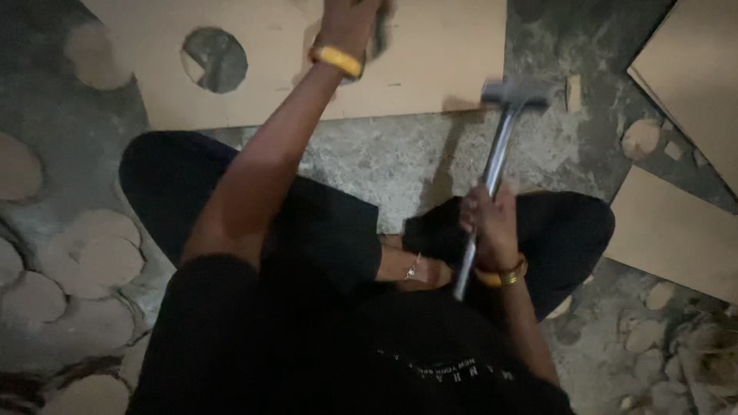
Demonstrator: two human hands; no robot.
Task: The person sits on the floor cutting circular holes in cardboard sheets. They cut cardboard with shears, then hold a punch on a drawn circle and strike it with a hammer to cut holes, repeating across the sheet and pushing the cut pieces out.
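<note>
Head view: the right hand (489, 223) is clenched around the metal shaft of a hammer (503, 131), its blurred dark head raised just above the near edge of a pale board (269, 69). The left hand (350, 19) presses on the board, whose round hole (214, 59) shows the stone floor (400, 161); its grip is unclear.

The hammer (500, 146) is seen to be of smooth, glossy metal along its shaft; the board (261, 69) appears as matt, smooth pressed wood; the floor (400, 161) is rough, mottled stone; the trousers (330, 230) are of matt black cloth.
</note>
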